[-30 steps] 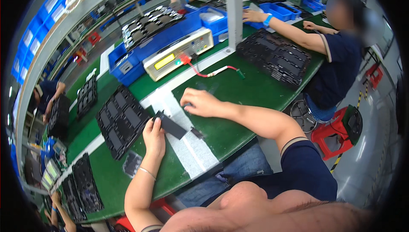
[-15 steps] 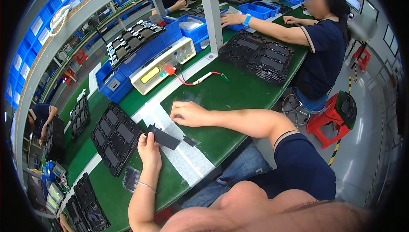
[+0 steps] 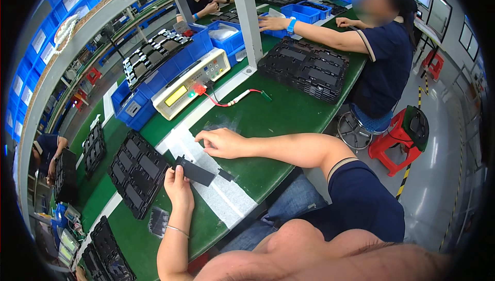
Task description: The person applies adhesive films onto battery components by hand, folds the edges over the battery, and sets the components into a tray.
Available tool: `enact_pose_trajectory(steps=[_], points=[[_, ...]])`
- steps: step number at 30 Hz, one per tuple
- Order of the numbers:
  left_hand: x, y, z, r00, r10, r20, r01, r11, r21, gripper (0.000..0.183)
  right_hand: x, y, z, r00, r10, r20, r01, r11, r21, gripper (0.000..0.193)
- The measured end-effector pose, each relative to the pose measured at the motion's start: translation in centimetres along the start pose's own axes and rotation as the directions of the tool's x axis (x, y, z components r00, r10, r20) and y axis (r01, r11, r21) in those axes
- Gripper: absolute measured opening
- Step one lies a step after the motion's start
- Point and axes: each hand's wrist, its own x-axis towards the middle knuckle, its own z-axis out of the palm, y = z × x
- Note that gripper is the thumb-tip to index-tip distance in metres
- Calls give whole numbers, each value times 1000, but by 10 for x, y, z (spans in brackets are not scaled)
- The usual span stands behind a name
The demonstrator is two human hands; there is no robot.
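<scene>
My left hand [image 3: 179,188] grips a flat black rectangular piece [image 3: 196,171] by its left end, with the thumb on top. The piece looks like a flat battery and is held over a white mat [image 3: 227,203] on the green table. My right hand [image 3: 223,143] hovers by the mat's far part, its index finger stretched out and the other fingers bent. Nothing shows in it. A small dark strip [image 3: 226,175] lies at the mat's right edge. Left of my left hand is a black tray [image 3: 138,170] with several flat dark pieces in it.
A cream tester [image 3: 191,85] with a red lead and probe [image 3: 240,97] stands beyond the mat, beside blue bins [image 3: 135,106]. Stacked black trays [image 3: 307,69] lie before a co-worker [image 3: 384,69] at the right. A small clear tray [image 3: 158,221] sits near my left wrist.
My right hand has shifted slightly left over the mat, and its index finger is now stretched out. My left hand still holds the black piece in nearly the same place.
</scene>
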Motion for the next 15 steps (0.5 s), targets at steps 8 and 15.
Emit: enact_pose_trajectory(steps=[8, 15], points=[[1, 0, 2, 1000, 13, -9, -14, 1000, -28, 12, 0, 2, 1, 997, -32, 71, 31, 999, 13, 22], [4, 0, -5, 997, 61, -36, -62, 998, -25, 6, 0, 3, 2, 998, -46, 45, 44, 998, 42, 19]])
